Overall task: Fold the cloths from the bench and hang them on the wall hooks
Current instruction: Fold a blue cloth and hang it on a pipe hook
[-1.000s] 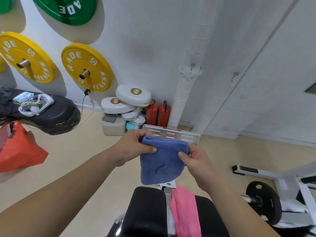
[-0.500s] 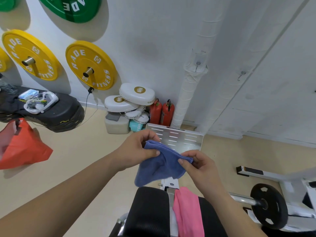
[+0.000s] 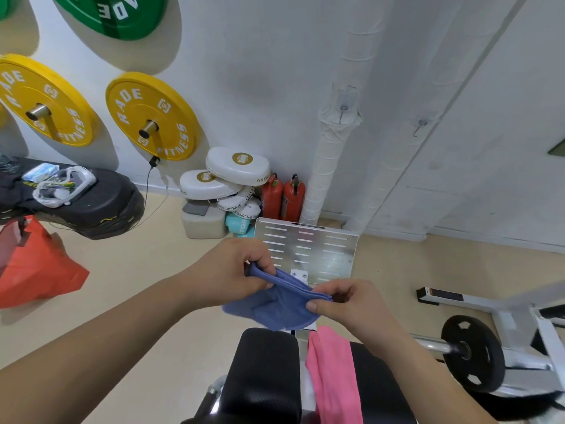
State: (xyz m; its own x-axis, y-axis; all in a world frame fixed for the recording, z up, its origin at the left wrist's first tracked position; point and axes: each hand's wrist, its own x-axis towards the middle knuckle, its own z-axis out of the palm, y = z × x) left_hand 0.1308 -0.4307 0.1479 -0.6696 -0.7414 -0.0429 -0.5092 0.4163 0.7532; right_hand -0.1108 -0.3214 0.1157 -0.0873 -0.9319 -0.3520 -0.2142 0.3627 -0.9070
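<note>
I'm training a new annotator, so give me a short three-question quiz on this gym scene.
1. True or false: the left hand and the right hand both pinch the folded blue terry cloth.
2. The pink cloth lies: A) on the black padded bench, B) on the floor, C) on a yellow weight plate.
3. How many cloths hang on the two small metal wall hooks?
Key: 1 true; 2 A; 3 zero.

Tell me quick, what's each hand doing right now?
Left hand: closed, pinching one end of the blue cloth.
Right hand: closed, pinching the cloth's other end.
</note>
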